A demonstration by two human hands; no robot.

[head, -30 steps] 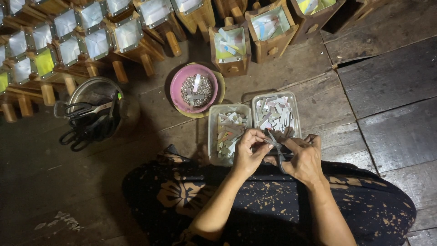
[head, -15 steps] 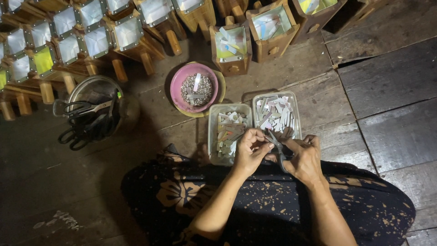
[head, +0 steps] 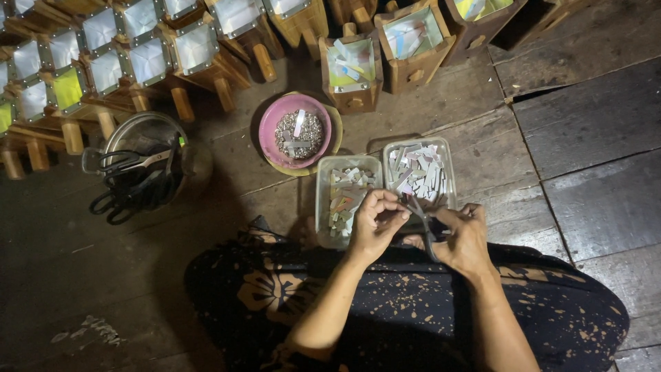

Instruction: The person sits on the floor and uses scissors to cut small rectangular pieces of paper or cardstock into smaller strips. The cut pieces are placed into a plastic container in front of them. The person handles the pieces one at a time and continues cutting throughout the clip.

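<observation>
At lower centre of frame, right hand (head: 467,238) grips dark-handled scissors (head: 421,219), thin blades angled up-left toward left hand (head: 375,222), whose fingers pinch closed on a small piece too tiny to identify, both hands just over two clear plastic trays (head: 323,207) of pale cut strips on the plank floor (head: 585,138).

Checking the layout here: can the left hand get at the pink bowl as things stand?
Probably yes. The pink bowl sits just beyond the clear tray in front of the left hand, with nothing standing between; but its fingers are busy pinching a small piece.
</observation>
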